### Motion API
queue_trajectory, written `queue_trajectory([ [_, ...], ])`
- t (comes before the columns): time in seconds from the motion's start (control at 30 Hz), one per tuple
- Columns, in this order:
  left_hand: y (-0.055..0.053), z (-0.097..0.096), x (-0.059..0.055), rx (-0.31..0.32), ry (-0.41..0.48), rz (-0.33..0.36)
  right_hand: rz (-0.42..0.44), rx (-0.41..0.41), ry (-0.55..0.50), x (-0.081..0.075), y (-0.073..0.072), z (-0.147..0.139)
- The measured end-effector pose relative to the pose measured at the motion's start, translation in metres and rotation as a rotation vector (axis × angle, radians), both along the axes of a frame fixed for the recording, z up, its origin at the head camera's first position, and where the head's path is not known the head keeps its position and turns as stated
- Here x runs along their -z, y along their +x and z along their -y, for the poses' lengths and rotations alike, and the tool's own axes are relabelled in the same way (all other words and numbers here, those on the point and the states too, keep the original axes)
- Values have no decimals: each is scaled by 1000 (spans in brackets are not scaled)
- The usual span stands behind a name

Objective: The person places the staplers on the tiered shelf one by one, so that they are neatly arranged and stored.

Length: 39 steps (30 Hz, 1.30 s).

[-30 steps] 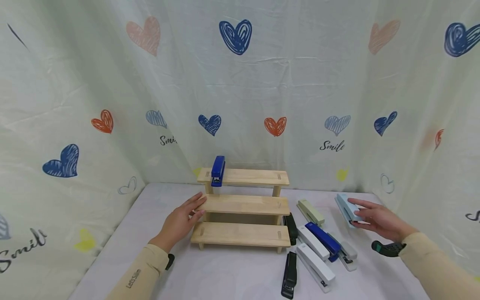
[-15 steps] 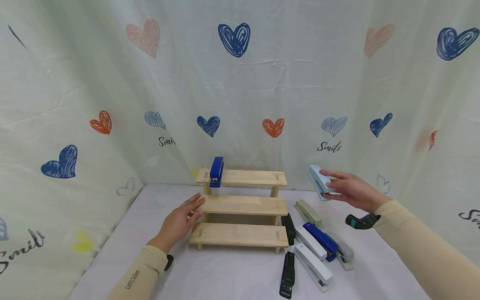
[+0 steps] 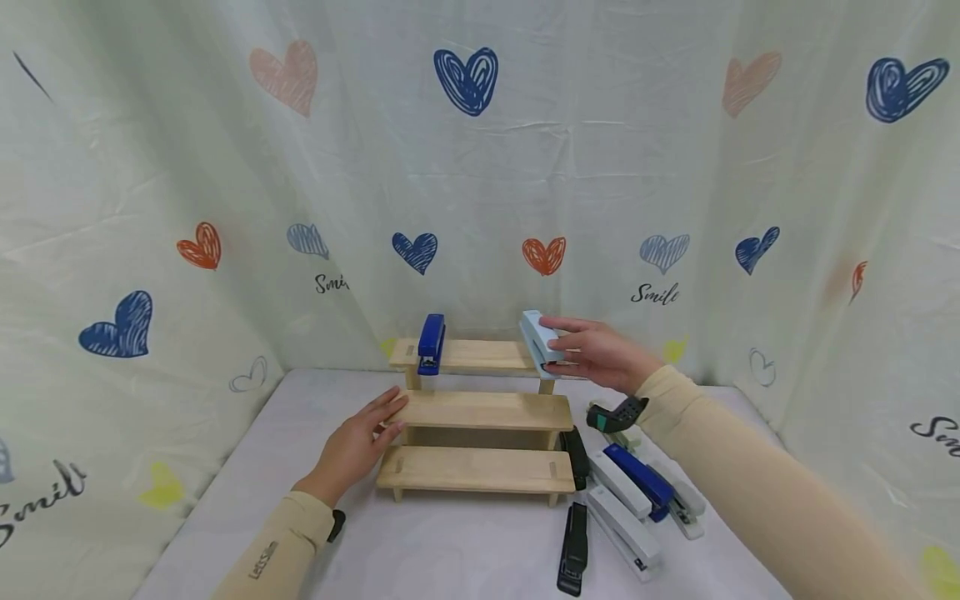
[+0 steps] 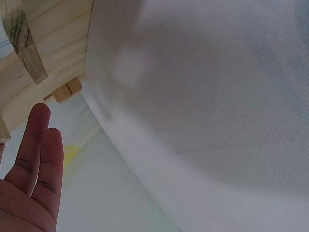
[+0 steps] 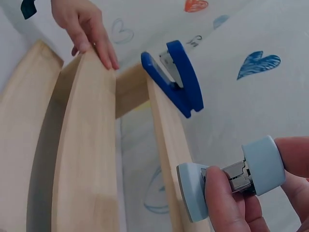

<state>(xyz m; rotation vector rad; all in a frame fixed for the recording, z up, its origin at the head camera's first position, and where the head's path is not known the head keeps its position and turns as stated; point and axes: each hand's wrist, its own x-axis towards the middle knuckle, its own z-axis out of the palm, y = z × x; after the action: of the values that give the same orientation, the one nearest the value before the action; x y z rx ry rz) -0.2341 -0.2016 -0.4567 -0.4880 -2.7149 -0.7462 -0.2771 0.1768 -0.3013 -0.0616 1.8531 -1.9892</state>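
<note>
A light blue stapler point(image 3: 537, 337) is pinched between the fingers and thumb of my right hand point(image 3: 600, 354), at the right end of the top shelf. In the right wrist view, the thumb lies on the stapler's base point(image 5: 192, 191) and a finger on its upper arm point(image 5: 264, 166). My left hand point(image 3: 352, 446) rests with straight fingers against the left end of the middle shelf point(image 3: 487, 410) of a three-step wooden rack. On the top shelf's left end stands a dark blue stapler point(image 3: 431, 343); its spread front shows in the right wrist view.
Right of the rack lie several staplers: a black one point(image 3: 573, 550) in front, another black one point(image 3: 576, 458) against the rack, a white one point(image 3: 622, 529), a blue one point(image 3: 641, 479). A pale green one is partly hidden under my right wrist. A heart-printed curtain point(image 3: 480, 183) hangs behind.
My right hand has carried the light blue stapler up from the table's right side and leftward to the top shelf. The left hand has stayed against the rack.
</note>
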Motion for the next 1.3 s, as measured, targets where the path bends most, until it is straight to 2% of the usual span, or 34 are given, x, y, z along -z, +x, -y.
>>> queue_trajectory([
  [0.2, 0, 0, 0, -8, 5, 4, 38, 22, -34, 2, -8, 38],
  [0.43, -1, 2, 1, 1, 10, -4, 59, 33, -54, 8, -16, 61],
  [0.9, 2, 0, -2, 21, 19, -9, 67, 72, -52, 17, -20, 80],
  [1.3, 1, 1, -2, 15, 24, -4, 22, 70, -30, 22, -23, 86],
])
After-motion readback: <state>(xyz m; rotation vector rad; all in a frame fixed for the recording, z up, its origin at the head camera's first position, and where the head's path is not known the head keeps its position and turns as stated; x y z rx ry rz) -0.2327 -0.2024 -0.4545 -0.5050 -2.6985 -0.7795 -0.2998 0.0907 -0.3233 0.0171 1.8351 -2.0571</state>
